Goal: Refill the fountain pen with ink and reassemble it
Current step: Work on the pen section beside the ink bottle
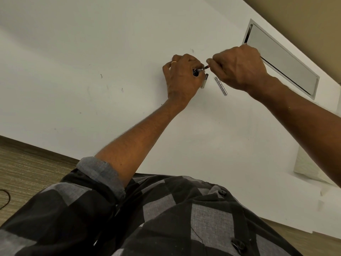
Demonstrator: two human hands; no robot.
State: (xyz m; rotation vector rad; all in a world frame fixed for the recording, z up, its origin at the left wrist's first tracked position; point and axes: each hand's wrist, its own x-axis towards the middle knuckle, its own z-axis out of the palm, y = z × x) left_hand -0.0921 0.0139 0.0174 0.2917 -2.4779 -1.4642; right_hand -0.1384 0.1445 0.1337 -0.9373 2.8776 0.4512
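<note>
Over the white table (92, 52), my left hand (181, 78) grips the dark front section of the fountain pen (196, 72), mostly hidden by the fingers. My right hand (239, 67) pinches a thin part with a red end (206, 67) that meets the pen section between the two hands. Two silver metal pen tubes lie on the table just below the hands: one (204, 81) beside my left hand, the other (220, 85) under my right hand. No ink bottle is visible.
A grey rectangular cable hatch (287, 60) is set into the table at the right, behind my right hand. The table's near edge runs by my checked shirt (166, 218). Carpet floor (27, 167) shows at lower left.
</note>
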